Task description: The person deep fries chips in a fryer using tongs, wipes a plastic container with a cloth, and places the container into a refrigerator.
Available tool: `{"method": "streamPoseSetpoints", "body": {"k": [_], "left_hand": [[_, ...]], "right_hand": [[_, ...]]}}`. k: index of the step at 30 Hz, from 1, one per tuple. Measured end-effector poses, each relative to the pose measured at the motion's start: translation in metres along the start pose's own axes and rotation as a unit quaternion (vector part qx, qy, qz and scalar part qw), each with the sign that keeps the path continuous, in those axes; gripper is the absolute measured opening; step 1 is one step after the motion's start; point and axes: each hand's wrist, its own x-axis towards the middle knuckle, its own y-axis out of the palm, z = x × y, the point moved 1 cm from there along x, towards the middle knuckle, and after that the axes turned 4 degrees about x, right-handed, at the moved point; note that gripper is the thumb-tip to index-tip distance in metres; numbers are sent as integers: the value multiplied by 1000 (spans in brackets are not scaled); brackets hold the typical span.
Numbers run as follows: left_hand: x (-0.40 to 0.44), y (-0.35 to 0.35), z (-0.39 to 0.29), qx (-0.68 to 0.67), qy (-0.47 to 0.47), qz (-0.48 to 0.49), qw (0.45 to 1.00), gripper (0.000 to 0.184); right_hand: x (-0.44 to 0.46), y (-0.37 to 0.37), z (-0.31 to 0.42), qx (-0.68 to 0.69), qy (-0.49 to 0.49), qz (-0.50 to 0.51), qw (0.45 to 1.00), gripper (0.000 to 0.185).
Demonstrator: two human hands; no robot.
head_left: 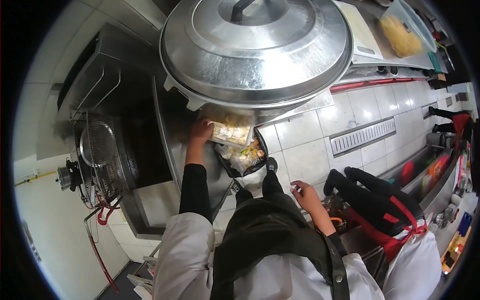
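My left hand (pixel 201 131) grips the edge of a pale, rectangular tray (pixel 230 133) with whitish and yellowish contents. The tray is held over a bin (pixel 264 144) lined with a black bag. Inside the bin lie clear plastic and food scraps (pixel 245 156). My right hand (pixel 304 195) hangs at my right side above the floor, its fingers bent and a little apart, with nothing visible in it. A large round metal lid (pixel 260 55) covers a pot just beyond the tray and hides part of what is beneath.
At the left are a fryer (pixel 142 150) and a wire basket (pixel 102 162). A plastic container of yellow food (pixel 402 37) and a white board (pixel 357 30) lie at the upper right. A co-worker (pixel 410 250) stands close on my right. The tiled floor has a drain grate (pixel 363 136).
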Motion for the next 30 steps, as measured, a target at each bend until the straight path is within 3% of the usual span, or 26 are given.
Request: {"method": "streamPoseSetpoints", "body": {"k": [5, 8, 13, 15, 16, 19, 22, 25, 28, 30], "left_hand": [[14, 10, 13, -60, 13, -20, 998, 31], [19, 21, 20, -59, 34, -30, 997, 31], [22, 52, 40, -99, 33, -78, 991, 38], [19, 52, 39, -48, 34, -94, 994, 41], [17, 52, 40, -21, 34, -99, 994, 43], [16, 60, 54, 36, -88, -18, 995, 46], [26, 72, 84, 5, -60, 92, 994, 34], [26, 77, 84, 7, 54, 9, 998, 26], [24, 86, 75, -36, 11, -81, 996, 28], [19, 86, 62, -55, -41, -106, 992, 28]], "right_hand": [[9, 15, 5, 13, 10, 37, 999, 22], [42, 37, -4, 59, -36, 69, 995, 19], [141, 94, 20, -6, -135, 96, 986, 20], [196, 142, 6, -15, -249, 26, 968, 20], [213, 156, 14, 6, -247, 6, 969, 21], [265, 198, 29, 49, -159, 21, 986, 30], [299, 224, 40, -1, -203, -11, 979, 35], [324, 254, 29, 1, -250, -55, 967, 38], [324, 261, 35, 16, -257, -102, 961, 39], [332, 275, 25, 28, -202, -76, 976, 38]]}}
